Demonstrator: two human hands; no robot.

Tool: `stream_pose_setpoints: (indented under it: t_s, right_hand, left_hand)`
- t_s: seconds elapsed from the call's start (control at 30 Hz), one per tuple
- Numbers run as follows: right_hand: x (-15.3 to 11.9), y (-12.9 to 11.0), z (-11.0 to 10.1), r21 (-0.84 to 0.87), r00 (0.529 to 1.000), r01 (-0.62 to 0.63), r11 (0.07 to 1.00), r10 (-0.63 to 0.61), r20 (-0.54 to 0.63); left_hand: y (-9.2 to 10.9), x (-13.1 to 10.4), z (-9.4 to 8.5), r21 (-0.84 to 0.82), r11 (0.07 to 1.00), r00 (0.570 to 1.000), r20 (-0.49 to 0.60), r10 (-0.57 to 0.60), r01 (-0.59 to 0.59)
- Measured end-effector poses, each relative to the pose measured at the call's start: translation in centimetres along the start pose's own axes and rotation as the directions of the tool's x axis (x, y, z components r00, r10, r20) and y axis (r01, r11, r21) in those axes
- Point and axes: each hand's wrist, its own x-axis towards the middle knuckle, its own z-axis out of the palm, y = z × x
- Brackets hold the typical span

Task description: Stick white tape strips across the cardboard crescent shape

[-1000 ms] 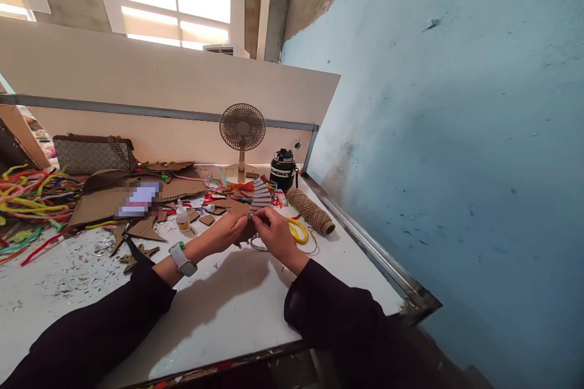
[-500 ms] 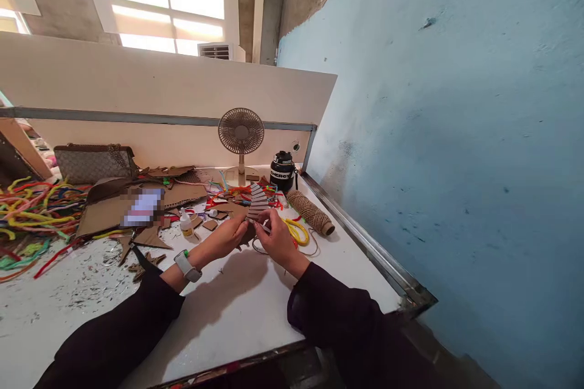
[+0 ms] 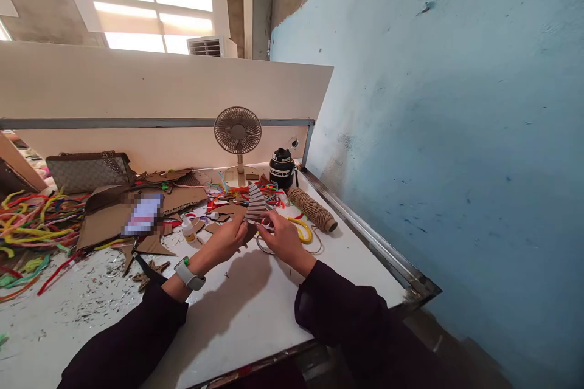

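Head view: blue wall flanks white table beneath striped piece.

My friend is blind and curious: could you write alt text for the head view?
A person's left hand holds a striped piece above a cluttered white table, the right hand close against it. Behind stand a fan and black bottle; twine lies right, cardboard and colorful fuzzy strips left.

Striped pc partly hidden by hands, phone txt pixelated, unreadable.
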Motion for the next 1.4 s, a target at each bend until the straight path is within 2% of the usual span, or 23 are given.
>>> stream_pose_setpoints:
  t_s: [0.33,0.6,0.67,0.77,0.9,1.13,1.23,1.4]
  right_hand:
    - [1.1,1.3,-0.3,0.103,0.995,-0.062,0.993,0.053,0.086]
    - [1.4,2.5,-0.5,0.305,0.966,-0.132,0.943,0.052,0.254]
    - [1.4,2.5,-0.5,0.329,0.963,-0.142,0.934,0.054,0.262]
    - [1.3,2.1,-0.8,0.319,0.977,-0.126,0.939,0.061,0.205]
    - [1.2,1.3,-1.2,0.234,0.998,-0.027,0.972,0.013,0.06]
    - [0.8,0.7,-1.1,0.036,0.988,0.135,0.99,-0.132,-0.086]
    - [0.8,0.7,-1.2,-0.037,0.987,0.104,0.994,-0.107,-0.119]
    - [1.0,0.8,-1.3,-0.024,0.99,0.049,0.999,-0.051,-0.128]
  left_hand:
    - [0.4,0.1,-0.4,0.055,0.998,0.999,0.021,-0.034,0.032]
    - [-0.6,0.5,-0.7,-0.049,0.996,0.994,0.086,-0.075,0.079]
    - [-0.9,0.6,-0.6,-0.084,0.993,0.992,0.101,-0.08,0.088]
    - [-1.1,0.7,-0.3,-0.138,0.985,0.99,0.107,-0.091,0.105]
    - [-0.7,0.6,0.3,-0.218,0.965,0.987,0.102,-0.127,0.146]
    - [0.1,0.1,0.8,-0.281,0.945,0.984,0.099,-0.146,0.169]
    - [0.2,0.1,1.0,-0.311,0.935,0.984,0.095,-0.148,0.171]
    - [0.6,0.0,1.2,-0.384,0.909,0.986,0.082,-0.142,0.163]
